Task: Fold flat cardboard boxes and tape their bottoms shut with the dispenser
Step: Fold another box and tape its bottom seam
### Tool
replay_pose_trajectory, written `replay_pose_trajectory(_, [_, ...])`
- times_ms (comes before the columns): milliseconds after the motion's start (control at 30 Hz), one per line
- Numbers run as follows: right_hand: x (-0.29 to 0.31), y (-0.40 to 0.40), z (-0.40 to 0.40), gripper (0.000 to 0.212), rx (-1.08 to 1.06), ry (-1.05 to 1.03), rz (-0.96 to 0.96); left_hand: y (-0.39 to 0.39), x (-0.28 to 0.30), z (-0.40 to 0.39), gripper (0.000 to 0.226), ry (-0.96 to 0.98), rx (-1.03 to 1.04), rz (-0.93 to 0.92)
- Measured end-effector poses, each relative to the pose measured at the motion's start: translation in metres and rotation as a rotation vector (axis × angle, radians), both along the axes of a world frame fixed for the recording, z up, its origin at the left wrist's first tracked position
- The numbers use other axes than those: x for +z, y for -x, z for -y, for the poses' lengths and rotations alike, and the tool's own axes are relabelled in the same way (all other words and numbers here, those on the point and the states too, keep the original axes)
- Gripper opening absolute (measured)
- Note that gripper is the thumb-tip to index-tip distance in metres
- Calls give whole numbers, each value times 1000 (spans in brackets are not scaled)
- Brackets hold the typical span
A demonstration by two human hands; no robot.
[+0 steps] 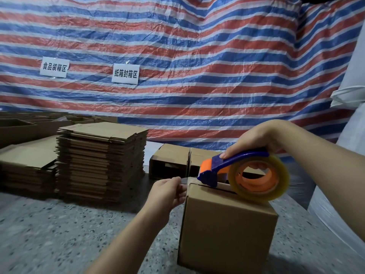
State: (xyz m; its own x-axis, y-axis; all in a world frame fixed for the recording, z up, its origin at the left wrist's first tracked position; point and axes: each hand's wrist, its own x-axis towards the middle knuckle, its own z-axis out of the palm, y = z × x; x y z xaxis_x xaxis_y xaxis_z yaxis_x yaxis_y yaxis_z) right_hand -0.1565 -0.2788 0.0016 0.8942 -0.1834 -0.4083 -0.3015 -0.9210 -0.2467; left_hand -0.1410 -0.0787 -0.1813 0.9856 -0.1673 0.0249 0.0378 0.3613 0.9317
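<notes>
- Lower right of frame: folded box point(227, 230) standing on the speckled floor point(59, 234), flaps closed on top, centre seam not yet covered with tape
- Right hand point(256, 139) wrapped round the blue handle of the tape dispenser point(237, 173), cutter end set at the seam's far-left edge, roll resting on the box top
- Left hand point(167, 192) pinching the free tape end point(183, 180) against the box's upper left corner
- Centre: two assembled boxes point(177, 161) lying on their sides, taping not discernible
- Left of frame: tall stack of flat boxes point(100, 161) waiting, lower pile point(27, 167) beside it
- Judged early: one seam just starting, most of the pile left to fold
</notes>
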Motion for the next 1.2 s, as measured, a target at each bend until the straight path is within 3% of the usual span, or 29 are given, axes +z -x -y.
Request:
replay_pose_trajectory(367, [-1, 4, 1, 71, -18, -40, 5, -10, -7, -1, 32, -13, 33, 11])
replay_pose_trajectory(500, [-2, 4, 1, 74, -12, -48, 11, -13, -12, 0, 22, -28, 42, 8])
replay_pose_trajectory(867, [-5, 0, 3, 70, -5, -75, 14, -16, -24, 4, 21, -78, -4, 23])
replay_pose_trajectory(1200, [-6, -1, 5, 69, 4, -83, 16, -19, -37, 6, 43, -207, -36, 26])
